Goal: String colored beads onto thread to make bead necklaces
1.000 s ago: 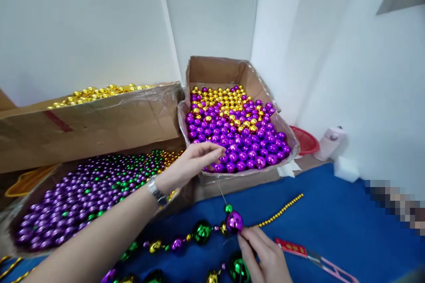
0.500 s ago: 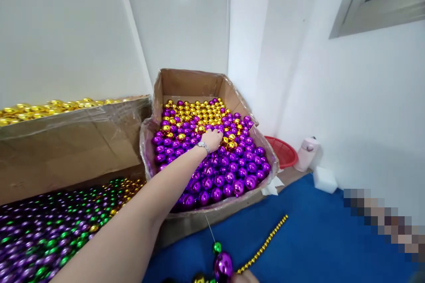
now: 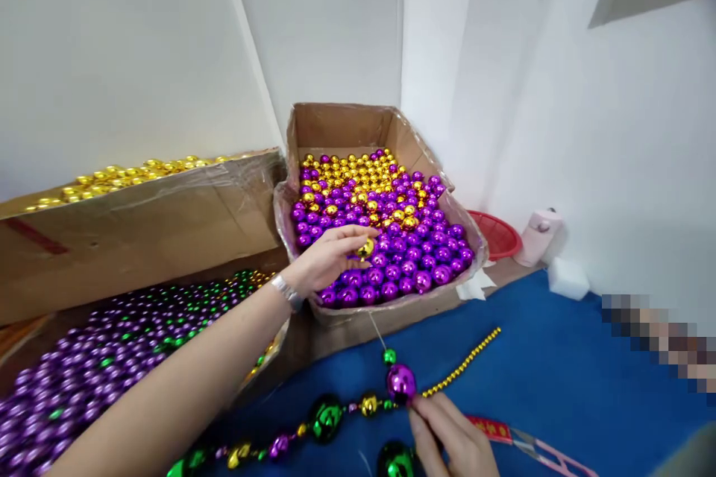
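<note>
My left hand (image 3: 331, 257) pinches a shiny gold bead (image 3: 365, 248) above the near part of a cardboard box (image 3: 385, 315) full of purple beads (image 3: 424, 282) and gold beads (image 3: 363, 170). Low in the view, my right hand (image 3: 450, 436) grips a bead strand at a large purple bead (image 3: 401, 383). A small green bead (image 3: 390, 356) sits beyond that one, on a thin wire or needle (image 3: 377, 331) that points up toward the box. The strand's green, gold and purple beads trail left over the blue cloth (image 3: 551, 358).
On the left, one box (image 3: 168, 220) holds gold beads; below it lie many small purple and green beads (image 3: 112, 343). A gold bead string (image 3: 467, 364) and red-and-pink scissors (image 3: 523, 440) rest on the cloth. Behind stand a red basket (image 3: 495, 235), pink bottle (image 3: 538, 237) and white block (image 3: 567, 278).
My left hand has come back from among the beads toward me, now with a gold bead in its fingers. My right hand and the strand show more fully as the view has tilted down.
</note>
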Demonstrator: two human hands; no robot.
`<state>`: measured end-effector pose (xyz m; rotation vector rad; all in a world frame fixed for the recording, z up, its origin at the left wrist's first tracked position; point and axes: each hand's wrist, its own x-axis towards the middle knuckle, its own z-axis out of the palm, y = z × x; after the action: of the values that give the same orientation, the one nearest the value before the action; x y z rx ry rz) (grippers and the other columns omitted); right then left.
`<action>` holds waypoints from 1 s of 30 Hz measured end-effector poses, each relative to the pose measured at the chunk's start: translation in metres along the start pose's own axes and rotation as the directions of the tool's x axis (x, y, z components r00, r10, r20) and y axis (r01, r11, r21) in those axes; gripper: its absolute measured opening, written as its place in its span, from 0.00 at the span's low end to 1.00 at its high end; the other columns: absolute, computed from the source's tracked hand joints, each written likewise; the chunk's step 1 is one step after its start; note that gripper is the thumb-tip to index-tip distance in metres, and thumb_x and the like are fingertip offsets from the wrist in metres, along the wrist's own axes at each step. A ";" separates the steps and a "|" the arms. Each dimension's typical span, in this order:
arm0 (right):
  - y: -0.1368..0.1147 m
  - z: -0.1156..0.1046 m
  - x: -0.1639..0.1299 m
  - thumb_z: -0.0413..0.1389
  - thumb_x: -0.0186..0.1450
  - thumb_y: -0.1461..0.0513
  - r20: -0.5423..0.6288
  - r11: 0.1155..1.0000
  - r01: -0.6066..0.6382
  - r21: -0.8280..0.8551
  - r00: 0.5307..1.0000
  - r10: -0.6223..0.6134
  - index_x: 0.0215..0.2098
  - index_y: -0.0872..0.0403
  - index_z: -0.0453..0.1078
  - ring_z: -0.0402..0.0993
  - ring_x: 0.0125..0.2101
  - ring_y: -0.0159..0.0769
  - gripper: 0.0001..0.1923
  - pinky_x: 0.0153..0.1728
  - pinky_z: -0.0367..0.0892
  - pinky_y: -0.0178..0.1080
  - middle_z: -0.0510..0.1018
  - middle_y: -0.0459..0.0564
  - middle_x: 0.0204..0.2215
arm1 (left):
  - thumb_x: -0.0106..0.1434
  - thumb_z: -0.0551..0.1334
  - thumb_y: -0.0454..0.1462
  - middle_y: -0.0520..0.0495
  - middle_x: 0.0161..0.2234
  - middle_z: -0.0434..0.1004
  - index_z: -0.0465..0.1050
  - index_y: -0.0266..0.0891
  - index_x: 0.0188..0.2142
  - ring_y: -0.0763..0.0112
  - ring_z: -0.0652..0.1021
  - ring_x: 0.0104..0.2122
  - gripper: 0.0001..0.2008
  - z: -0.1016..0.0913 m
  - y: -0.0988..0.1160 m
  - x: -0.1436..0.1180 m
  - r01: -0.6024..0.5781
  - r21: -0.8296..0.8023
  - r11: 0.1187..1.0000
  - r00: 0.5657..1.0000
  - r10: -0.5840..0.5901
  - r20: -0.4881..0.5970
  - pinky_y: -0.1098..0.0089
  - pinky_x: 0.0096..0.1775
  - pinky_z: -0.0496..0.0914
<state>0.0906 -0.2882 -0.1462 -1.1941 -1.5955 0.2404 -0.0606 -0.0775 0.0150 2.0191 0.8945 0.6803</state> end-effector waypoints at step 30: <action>-0.027 -0.011 -0.019 0.47 0.67 0.68 0.308 0.949 0.195 -0.248 0.945 -0.114 0.50 0.54 0.66 0.69 0.29 0.35 0.15 0.30 0.64 0.37 0.71 0.51 0.30 | 0.53 0.68 0.35 0.43 0.41 0.75 0.70 0.35 0.43 0.69 0.75 0.37 0.18 0.021 -0.013 -0.165 0.182 -0.374 0.909 0.982 -0.186 0.026 0.69 0.39 0.70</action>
<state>0.0831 -0.3206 -0.1357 -1.2775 -2.0235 0.0941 -0.1493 -0.2109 -0.0309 1.5704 0.8732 0.6968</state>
